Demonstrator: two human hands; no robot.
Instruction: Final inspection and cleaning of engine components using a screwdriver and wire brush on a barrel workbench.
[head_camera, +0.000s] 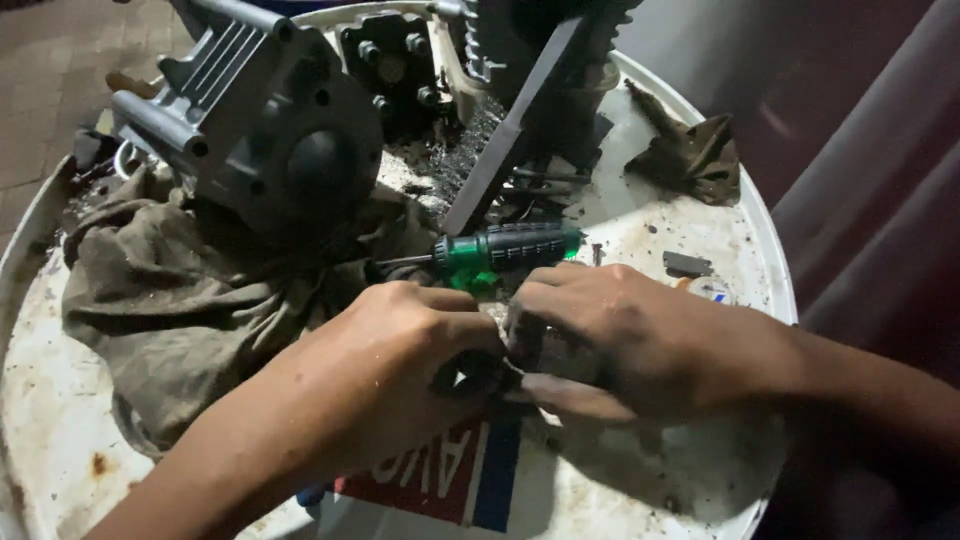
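Observation:
My left hand (385, 365) and my right hand (620, 340) meet over the round white drum top (650, 225), their fingers closed together on a small dark part (480, 375) that is mostly hidden between them. Just beyond the hands lies a screwdriver with a green and black handle (505, 248), its shaft pointing left. A grey metal engine casing (270, 125) rests on a dirty brown rag (180, 290) at the left.
A long grey flat bar (510, 135) leans against dark engine parts (400, 60) at the back. Another crumpled rag (690, 155) lies at the back right. A small dark piece (687, 264) sits near the right rim. Maroon cloth (870, 180) hangs on the right.

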